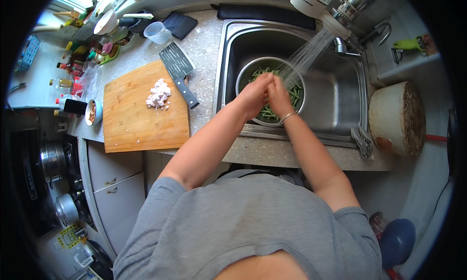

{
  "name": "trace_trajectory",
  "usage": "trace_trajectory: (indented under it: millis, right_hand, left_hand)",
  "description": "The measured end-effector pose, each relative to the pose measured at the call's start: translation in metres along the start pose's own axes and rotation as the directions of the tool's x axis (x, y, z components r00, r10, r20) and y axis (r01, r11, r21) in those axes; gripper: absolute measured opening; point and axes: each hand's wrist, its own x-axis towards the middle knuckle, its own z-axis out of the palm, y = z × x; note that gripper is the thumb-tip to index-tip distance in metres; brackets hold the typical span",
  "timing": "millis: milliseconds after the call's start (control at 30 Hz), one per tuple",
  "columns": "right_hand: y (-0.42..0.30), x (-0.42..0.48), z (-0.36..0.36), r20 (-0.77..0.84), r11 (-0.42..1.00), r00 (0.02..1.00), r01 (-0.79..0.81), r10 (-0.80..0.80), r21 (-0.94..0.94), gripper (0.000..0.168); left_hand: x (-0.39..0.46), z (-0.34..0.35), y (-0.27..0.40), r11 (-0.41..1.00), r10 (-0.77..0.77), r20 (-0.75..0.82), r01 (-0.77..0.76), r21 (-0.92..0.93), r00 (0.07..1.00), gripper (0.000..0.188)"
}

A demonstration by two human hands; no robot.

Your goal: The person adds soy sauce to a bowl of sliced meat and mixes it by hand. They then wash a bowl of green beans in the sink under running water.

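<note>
Over a round metal bowl (302,106) in the sink, my left hand (254,97) and my right hand (280,97) meet, fingers together. Whether anything lies between them is hidden. Cut green beans (269,114) fill the bowl below. Water streams from the white-headed faucet (335,24) down at the bowl's right side. A bracelet circles my right wrist. To the left, a wooden cutting board (146,126) bears a heap of finely chopped pale pink food (159,94). A cleaver (178,63) rests with its blade across the board's upper right corner.
A metal sink (321,123) surrounds the bowl, with a grey cloth (362,141) on its front right edge. A large worn pot (390,117) stands at right. Left of the board are a small bowl of food (94,113), a phone (75,106) and bottles. A plastic cup (157,32) stands behind.
</note>
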Motion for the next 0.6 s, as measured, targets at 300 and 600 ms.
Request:
trace_trajectory:
  millis: [300,600]
  right_hand:
    - [0.088,0.095,-0.070,-0.018,0.682,0.998,-0.055,0.061,-0.729,0.086]
    - [0.078,0.062,0.008,0.374,0.230,0.927,0.361,0.013,-0.904,0.076]
  left_hand:
    - [-0.031,-0.055,-0.038,-0.166,0.185,0.080,-0.049,0.985,0.979,0.036]
    - [-0.010,-0.041,-0.022,-0.399,-0.286,-0.166,0.041,0.916,0.944,0.043]
